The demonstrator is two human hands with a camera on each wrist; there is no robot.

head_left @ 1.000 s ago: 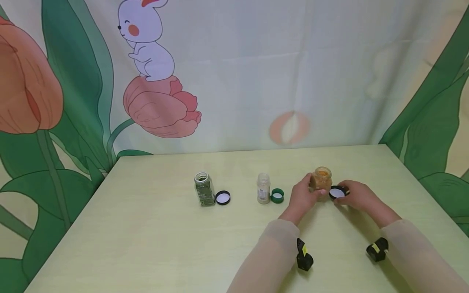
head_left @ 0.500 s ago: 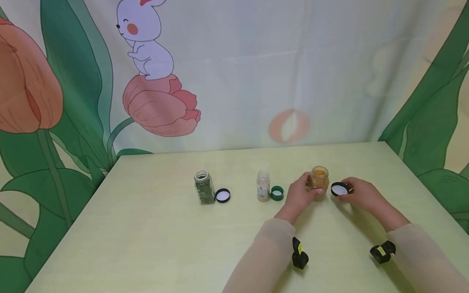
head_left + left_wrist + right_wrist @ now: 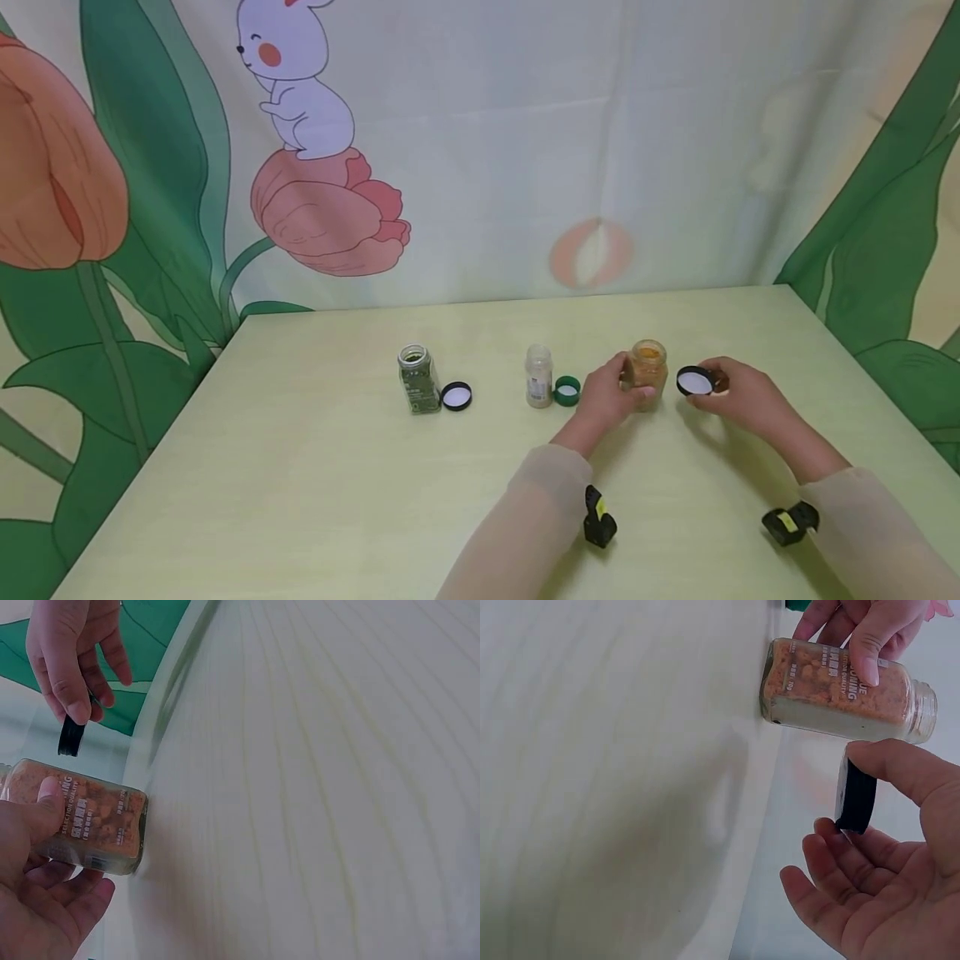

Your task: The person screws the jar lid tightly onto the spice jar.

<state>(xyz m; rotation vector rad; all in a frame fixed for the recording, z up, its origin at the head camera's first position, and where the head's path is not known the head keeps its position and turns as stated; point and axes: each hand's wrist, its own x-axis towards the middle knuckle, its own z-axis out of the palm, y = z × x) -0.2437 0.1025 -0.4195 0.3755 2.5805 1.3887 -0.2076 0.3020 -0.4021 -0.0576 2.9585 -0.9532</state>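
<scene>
An uncapped glass seasoning jar [image 3: 651, 367] with orange-brown powder stands upright on the table at the right. My left hand [image 3: 609, 390] grips it from the left, thumb across the label in the left wrist view. Just right of the jar, my right hand [image 3: 742, 395] pinches a black lid [image 3: 857, 796] between thumb and fingers. The lid is held apart from the jar and above the table, its white inside facing up toward the head view. In the right wrist view the remaining fingers are loosely bent below the lid.
An open jar of green herbs [image 3: 419, 382] stands left of centre, a black lid [image 3: 456, 397] lying beside it. Nearer the middle is a small clear bottle [image 3: 538, 377] with pale contents, next to a green cap [image 3: 567, 391]. A printed curtain [image 3: 480, 167] hangs behind the table [image 3: 315, 467].
My right hand has drawn the black lid slightly away from the jar and turned its inside more upward. My left hand and the jar have shifted slightly left.
</scene>
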